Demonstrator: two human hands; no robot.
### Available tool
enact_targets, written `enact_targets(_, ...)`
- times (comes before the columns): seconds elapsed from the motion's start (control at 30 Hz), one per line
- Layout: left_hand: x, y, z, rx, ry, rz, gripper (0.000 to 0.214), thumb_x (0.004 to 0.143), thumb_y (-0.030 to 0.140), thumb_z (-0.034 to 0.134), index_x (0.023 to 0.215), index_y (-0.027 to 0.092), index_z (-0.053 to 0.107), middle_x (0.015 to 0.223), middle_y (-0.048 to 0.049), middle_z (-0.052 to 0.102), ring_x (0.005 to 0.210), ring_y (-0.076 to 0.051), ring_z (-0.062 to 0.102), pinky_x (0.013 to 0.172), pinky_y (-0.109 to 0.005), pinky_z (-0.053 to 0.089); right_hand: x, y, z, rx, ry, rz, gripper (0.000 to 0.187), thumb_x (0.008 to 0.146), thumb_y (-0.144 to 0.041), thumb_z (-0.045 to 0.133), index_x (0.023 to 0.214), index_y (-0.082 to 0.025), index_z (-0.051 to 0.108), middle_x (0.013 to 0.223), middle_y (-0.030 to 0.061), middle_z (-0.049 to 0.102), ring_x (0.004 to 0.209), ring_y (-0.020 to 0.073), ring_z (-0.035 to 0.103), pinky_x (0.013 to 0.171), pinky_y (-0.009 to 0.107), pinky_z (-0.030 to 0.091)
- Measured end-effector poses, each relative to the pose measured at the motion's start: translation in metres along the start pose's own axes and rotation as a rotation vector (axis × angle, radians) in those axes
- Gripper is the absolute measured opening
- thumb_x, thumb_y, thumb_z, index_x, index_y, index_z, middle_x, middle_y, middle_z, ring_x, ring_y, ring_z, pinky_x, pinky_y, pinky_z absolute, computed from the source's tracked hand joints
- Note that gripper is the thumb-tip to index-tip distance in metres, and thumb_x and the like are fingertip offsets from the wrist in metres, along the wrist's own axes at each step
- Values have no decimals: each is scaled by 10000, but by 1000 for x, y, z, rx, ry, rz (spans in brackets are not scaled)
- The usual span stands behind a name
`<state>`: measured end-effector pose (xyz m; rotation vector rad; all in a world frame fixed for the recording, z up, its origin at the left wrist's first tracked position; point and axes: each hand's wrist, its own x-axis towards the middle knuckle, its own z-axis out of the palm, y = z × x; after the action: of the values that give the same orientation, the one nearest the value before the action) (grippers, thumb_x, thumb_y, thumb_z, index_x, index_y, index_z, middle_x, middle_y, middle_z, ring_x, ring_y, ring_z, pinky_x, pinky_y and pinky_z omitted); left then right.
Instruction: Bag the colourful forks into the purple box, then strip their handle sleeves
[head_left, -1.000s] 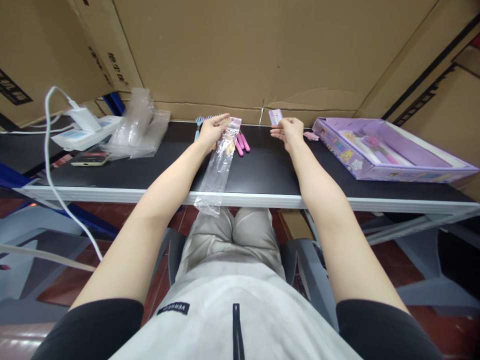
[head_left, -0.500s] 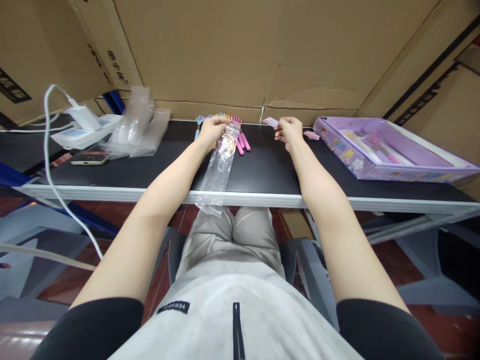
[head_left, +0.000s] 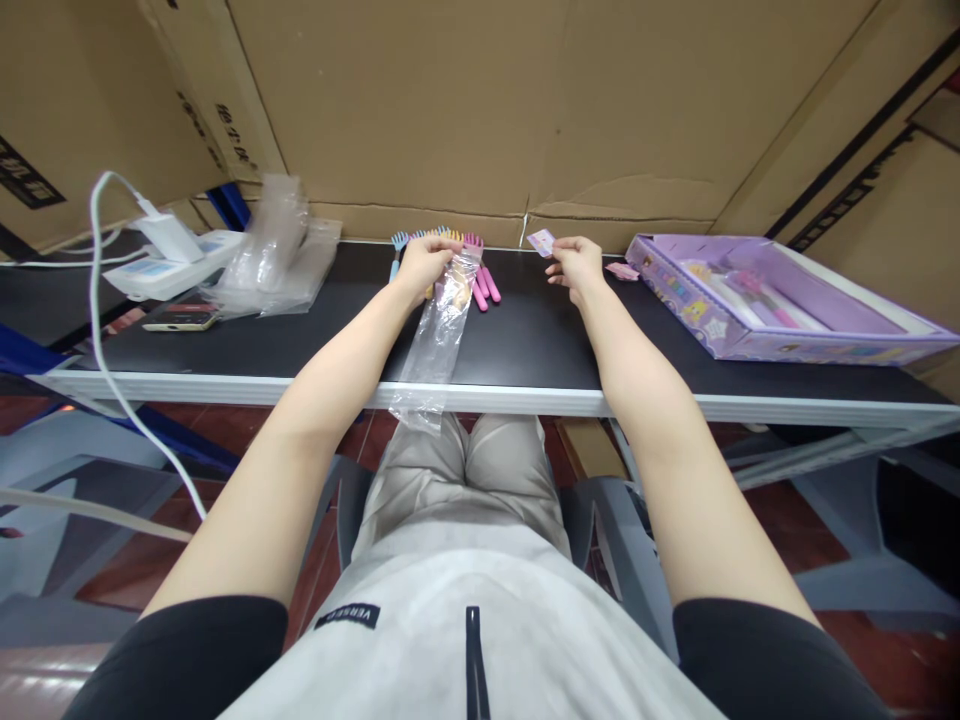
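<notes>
My left hand (head_left: 425, 262) pinches the top of a long clear plastic bag (head_left: 436, 335) that lies across the black table (head_left: 525, 340) and hangs over its front edge. Something small and yellowish shows inside the bag near its top. Just beyond that hand lie several small pink and blue combs (head_left: 480, 280). My right hand (head_left: 576, 263) holds a small purple card (head_left: 541, 241) between fingertips, a little above the table at the back.
An open purple box (head_left: 780, 300) with toy items sits at the right. A small pink piece (head_left: 622, 270) lies beside it. At the left are a pile of clear bags (head_left: 274, 255), a phone (head_left: 180, 318), and a white charger with cable (head_left: 161, 240). Cardboard walls stand behind.
My right hand tilted the purple card flat, then raised it a little again. My left hand shifted the bag's top slightly back toward the combs.
</notes>
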<state>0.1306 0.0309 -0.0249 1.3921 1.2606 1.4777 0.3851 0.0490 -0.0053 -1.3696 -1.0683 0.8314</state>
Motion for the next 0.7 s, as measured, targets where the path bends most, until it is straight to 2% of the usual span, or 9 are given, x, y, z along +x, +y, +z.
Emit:
enact_targets(0.17, -1, 1, 1, 2, -8, -7, 206, 755, 28, 653, 814, 202, 747, 817, -51, 783, 925, -229, 786, 1025, -392, 656, -2, -2, 0, -35, 37, 52, 251, 934, 19, 586, 922, -232, 580, 819, -28, 664, 557, 67, 570, 505, 134, 502)
enact_targets(0.33, -3, 4, 1, 15, -6, -36, 209, 776, 19, 634, 811, 191, 746, 803, -52, 760, 821, -213, 753, 985, -410, 651, -6, -5, -1, -70, 36, 60, 276, 911, 30, 633, 894, -236, 559, 783, -32, 640, 554, 68, 534, 492, 136, 479)
enact_targets(0.53, -3, 4, 1, 12, -4, -28, 222, 754, 8, 646, 788, 206, 740, 741, -28, 732, 889, -227, 773, 1030, -391, 653, -1, 2, -3, -175, 0, 37, 321, 830, 47, 721, 874, -238, 580, 749, -40, 631, 585, 91, 534, 504, 158, 530)
enact_targets(0.7, -3, 2, 0, 0, -16, -23, 227, 762, 16, 640, 826, 194, 765, 786, -36, 756, 842, -213, 761, 1033, -403, 649, 4, 8, -5, -210, -18, 22, 334, 840, 28, 785, 852, -237, 582, 702, -44, 592, 563, 91, 512, 425, 132, 470)
